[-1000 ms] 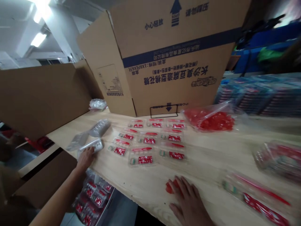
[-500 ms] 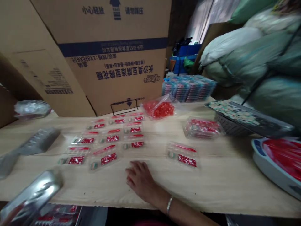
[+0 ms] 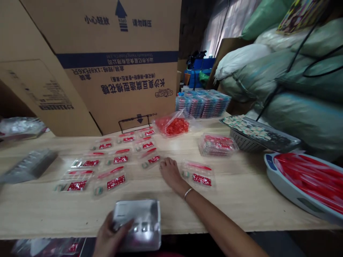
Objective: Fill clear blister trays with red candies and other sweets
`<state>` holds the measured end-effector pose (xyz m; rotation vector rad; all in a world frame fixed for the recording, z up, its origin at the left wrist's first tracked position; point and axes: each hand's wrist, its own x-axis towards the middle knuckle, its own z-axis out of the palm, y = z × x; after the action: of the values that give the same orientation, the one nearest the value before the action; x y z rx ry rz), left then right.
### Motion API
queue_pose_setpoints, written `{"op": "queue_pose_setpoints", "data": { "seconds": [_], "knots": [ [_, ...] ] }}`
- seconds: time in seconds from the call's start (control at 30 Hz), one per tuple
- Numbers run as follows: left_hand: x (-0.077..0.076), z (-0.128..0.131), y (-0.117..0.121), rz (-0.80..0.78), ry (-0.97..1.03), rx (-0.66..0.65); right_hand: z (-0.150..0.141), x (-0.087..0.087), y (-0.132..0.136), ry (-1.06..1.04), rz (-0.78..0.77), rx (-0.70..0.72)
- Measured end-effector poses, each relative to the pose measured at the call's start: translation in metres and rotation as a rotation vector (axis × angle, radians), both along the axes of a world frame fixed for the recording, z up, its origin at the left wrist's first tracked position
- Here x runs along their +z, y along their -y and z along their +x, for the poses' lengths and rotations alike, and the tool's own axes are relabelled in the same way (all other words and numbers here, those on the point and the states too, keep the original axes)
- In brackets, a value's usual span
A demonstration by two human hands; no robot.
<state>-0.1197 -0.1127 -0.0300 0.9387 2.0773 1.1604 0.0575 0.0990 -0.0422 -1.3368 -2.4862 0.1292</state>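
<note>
Silvery tray stack (image 3: 139,223): held low at the near edge of the wooden table (image 3: 230,203), cavities showing on top.
Left hand (image 3: 107,237): clamped on the side of that stack, thumb across the top.
Right hand (image 3: 170,173): palm down, fingers close together and slightly curled, beside a red-labelled pack (image 3: 154,159); contact, or anything beneath the fingers, I cannot tell.
Step in hand: probably handling the trays with one hand while the other adjusts or arranges packs.
Care called for: any shift of the stack wants a firm, level grip; placing a tray wants a free patch of wood and fingers clear of neighbouring packs.
Clear packs (image 3: 115,182): loose rows left of the right hand, each with a red strip and patterned red sachet; a separate pack (image 3: 202,179) lies to its right.
Wooden surface: pale, dotted with dark specks, bearing a pack pile (image 3: 218,146), a red-filled bag (image 3: 177,125) and a pale basin (image 3: 289,196).
Room: a printed carton (image 3: 134,39) behind, bulging sacks (image 3: 302,117) at right.
</note>
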Motion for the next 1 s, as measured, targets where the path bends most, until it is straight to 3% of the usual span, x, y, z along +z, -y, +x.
{"op": "queue_pose_setpoints", "data": {
  "seconds": [0.1,0.17,0.23,0.3,0.47,0.53,0.63,0.77,1.0],
  "knots": [
    [-0.019,0.027,-0.025,0.009,0.0,-0.112,0.021,0.021,0.025,-0.101,-0.006,0.019],
    [-0.032,0.044,-0.032,0.08,-0.147,-0.142,0.04,0.029,0.055,-0.218,-0.111,0.152],
    [-0.042,0.056,-0.033,0.158,-0.336,-0.159,0.058,0.031,0.086,-0.271,-0.272,0.316],
    [-0.046,0.061,-0.034,0.21,-0.482,-0.247,0.071,0.027,0.108,-0.269,-0.373,0.357],
    [-0.028,0.041,-0.05,0.295,-0.582,-0.913,0.085,0.021,0.11,-0.231,-0.439,0.358],
    [-0.016,0.033,-0.06,0.271,-0.545,-1.053,0.087,0.023,0.103,-0.205,-0.435,0.404],
    [-0.005,0.03,-0.07,0.207,-0.495,-1.079,0.092,0.029,0.094,-0.184,-0.424,0.453],
    [-0.005,0.031,-0.072,0.195,-0.444,-1.075,0.096,0.036,0.098,-0.132,-0.372,0.522],
    [-0.012,0.028,-0.068,0.285,-0.467,-1.053,0.076,0.048,0.134,0.154,0.151,0.614]
  ]
}}
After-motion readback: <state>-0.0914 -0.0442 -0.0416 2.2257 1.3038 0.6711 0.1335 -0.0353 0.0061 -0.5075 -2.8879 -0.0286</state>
